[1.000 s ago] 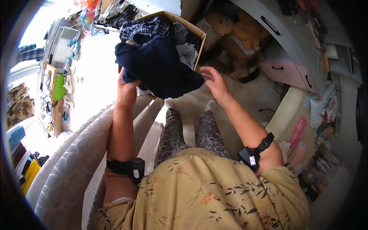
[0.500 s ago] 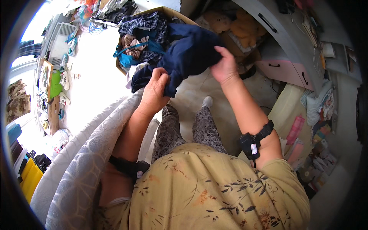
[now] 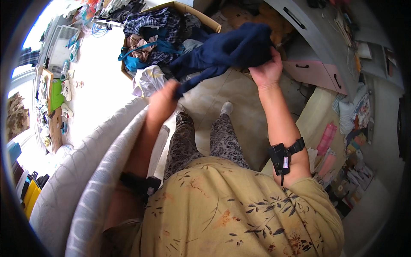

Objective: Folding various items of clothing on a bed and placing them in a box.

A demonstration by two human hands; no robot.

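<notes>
A dark navy garment [image 3: 227, 49] is stretched out in the air between my two hands, in front of a cardboard box of clothes. My left hand [image 3: 163, 100], slightly blurred, is closed on a narrow end of it, perhaps a sleeve or leg. On the far right side, my right hand [image 3: 267, 73] grips the bunched, thicker part, its fingers partly behind the cloth. What kind of garment it is, I cannot tell. Under and behind it, the cardboard box [image 3: 197, 13] holds a dark plaid garment [image 3: 160, 21], a teal piece [image 3: 135, 62] and a white cloth [image 3: 150, 79] at its near edge.
A grey patterned cover [image 3: 107, 167] drapes beside my left arm. Shoes [image 3: 66, 90] stand along the left wall. At right are a pink drawer front [image 3: 312, 75], a cream surface [image 3: 319, 109] and a pink bottle [image 3: 327, 137]. Plush toys [image 3: 237, 17] lie beyond the box.
My right hand has moved right and the garment is now pulled out longer. My left hand has shifted slightly left and nearer. More of the box and the white cloth shows.
</notes>
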